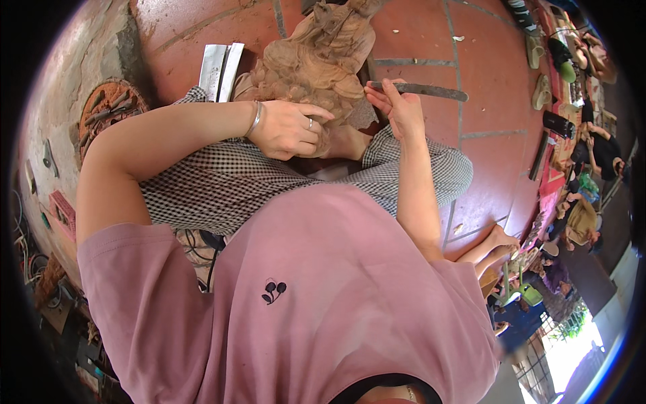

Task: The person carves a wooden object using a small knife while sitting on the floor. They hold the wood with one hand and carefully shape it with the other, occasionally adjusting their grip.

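One wood carving [311, 73], brown, in front of the crossed legs: folds and rounded lumps already cut; shaping judged well advanced, no paint visible, remaining work unclear. Left hand [286, 131]: at the carving's near end, index finger extended; whether its grip closes on anything, cannot tell. Right hand [402, 111]: grip pinching one flat dark file [436, 91], beside the carving.
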{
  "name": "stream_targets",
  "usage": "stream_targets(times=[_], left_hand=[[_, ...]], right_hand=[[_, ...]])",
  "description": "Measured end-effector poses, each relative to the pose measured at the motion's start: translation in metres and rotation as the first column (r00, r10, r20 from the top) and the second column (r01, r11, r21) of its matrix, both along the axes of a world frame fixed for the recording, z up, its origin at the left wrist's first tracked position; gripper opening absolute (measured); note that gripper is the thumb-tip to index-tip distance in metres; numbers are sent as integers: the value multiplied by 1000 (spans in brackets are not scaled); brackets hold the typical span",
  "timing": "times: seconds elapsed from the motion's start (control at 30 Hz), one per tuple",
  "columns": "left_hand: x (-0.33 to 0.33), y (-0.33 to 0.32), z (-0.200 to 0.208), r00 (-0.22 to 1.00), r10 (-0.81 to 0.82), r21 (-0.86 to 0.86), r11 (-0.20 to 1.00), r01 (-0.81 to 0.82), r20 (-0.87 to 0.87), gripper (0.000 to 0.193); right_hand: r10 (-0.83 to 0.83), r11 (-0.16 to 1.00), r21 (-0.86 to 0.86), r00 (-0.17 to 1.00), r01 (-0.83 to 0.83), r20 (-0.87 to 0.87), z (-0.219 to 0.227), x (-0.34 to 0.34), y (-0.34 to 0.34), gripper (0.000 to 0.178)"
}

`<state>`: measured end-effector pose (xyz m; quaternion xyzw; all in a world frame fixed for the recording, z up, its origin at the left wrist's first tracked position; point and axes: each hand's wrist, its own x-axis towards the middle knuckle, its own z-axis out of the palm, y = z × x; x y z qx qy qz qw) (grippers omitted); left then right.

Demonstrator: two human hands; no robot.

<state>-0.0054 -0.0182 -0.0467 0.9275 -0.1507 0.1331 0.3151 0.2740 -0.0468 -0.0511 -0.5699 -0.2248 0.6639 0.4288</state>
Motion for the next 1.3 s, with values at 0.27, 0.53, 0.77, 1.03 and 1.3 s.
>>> stream_targets(times=[0.27,0.53,0.77,1.03,1.3], left_hand=[[0,-1,-2,1000,1,12,1000,-1,-21,34],[0,-1,5,999,10,31,999,-9,-30,39],[-1,-1,2,1000,18,32,999,-17,-23,40],[0,0,5,998,-6,43,999,9,-60,42],[0,0,4,998,-14,47,999,17,-65,46]], right_hand=[[172,985,-36,985,-171,19,-7,-2,5,19],[191,976,-71,966,-206,-176,-21,18,23,19],[339,941,-40,940,-337,45,-16,17,24,25],[297,948,-121,955,-296,-5,-20,18,37,23],[397,918,-60,912,-392,102,-10,17,34,24]])
